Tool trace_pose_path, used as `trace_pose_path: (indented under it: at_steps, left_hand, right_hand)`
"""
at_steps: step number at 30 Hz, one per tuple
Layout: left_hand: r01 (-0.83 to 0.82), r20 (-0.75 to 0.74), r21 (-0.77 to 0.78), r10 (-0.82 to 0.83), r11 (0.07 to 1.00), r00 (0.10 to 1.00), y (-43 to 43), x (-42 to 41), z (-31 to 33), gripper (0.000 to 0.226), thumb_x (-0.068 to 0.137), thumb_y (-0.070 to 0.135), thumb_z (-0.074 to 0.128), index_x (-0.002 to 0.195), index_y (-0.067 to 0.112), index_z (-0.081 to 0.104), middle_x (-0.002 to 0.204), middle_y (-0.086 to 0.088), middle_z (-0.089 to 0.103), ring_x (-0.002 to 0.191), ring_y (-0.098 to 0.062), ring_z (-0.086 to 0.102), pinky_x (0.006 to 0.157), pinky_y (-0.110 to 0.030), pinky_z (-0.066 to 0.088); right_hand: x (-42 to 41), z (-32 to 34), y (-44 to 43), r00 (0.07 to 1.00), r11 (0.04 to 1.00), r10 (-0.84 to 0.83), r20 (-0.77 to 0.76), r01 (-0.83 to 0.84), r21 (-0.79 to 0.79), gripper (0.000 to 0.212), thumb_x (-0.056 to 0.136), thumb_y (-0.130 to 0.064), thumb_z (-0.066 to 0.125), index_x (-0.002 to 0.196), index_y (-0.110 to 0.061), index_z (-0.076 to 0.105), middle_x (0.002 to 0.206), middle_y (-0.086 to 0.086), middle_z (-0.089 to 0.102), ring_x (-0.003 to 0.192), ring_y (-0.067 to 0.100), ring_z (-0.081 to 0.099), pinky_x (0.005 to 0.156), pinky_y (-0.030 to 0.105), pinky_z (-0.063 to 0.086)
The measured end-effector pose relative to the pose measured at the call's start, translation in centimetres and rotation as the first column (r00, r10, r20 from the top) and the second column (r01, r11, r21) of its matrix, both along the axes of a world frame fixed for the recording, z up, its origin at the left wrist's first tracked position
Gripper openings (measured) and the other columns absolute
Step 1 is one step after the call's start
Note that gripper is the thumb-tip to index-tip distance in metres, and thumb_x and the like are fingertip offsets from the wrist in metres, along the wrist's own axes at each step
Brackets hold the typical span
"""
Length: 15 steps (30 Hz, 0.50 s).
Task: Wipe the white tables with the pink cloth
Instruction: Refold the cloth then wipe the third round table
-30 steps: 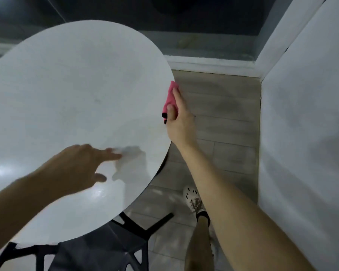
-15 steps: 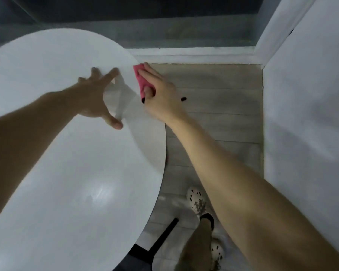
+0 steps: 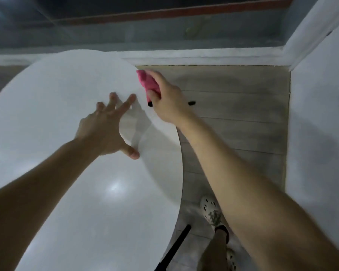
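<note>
Pink cloth (image 3: 149, 85), one, gripped by the right hand (image 3: 170, 103) against one white table (image 3: 67, 192); left hand (image 3: 104, 130) splayed open.

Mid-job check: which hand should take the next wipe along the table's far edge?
Right. The right hand grips the pink cloth against the far right edge of the table. The left hand holds nothing; its fingers are spread over the tabletop, better suited to bracing.

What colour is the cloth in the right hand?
Pink. The cloth, gripped by the right hand, shows best in the head view.
</note>
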<state>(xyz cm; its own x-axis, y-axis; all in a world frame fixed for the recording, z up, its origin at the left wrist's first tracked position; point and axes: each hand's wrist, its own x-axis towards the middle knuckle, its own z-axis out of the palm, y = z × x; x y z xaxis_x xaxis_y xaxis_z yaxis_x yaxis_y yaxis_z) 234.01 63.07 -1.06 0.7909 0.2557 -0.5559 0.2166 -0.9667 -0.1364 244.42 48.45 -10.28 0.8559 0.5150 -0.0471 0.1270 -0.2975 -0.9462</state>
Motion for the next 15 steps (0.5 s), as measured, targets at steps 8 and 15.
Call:
trace_pose_path:
  at_steps: [8,15]
  left_hand:
    - [-0.004,0.032,-0.006,0.004,1.000,0.999,-0.1,-0.3,0.0,0.172,0.032,0.079,0.095,0.158,0.060,-0.021,0.179,0.004,-0.012,0.162,-0.032,0.012,0.100,-0.058,0.055]
    - [-0.082,0.008,-0.007,0.082,0.997,0.997,-0.7,-0.1,0.5,0.169,0.039,0.073,0.097,0.153,0.064,-0.027,0.176,0.009,-0.022,0.165,-0.029,-0.004,0.103,-0.060,0.053]
  right_hand:
    - [-11.5,-0.9,-6.5,0.997,0.998,-0.049,-0.063,0.052,0.039,0.064,0.114,-0.047,0.042,0.172,-0.038,0.016,0.174,-0.010,0.033,0.149,0.021,0.052,0.117,0.046,0.051]
    - [4.4,0.0,3.5,0.986,0.981,0.163,-0.015,-0.164,-0.107,0.052,0.118,-0.041,0.036,0.169,-0.032,0.034,0.140,0.006,0.071,0.117,0.028,0.069,0.090,0.031,0.050]
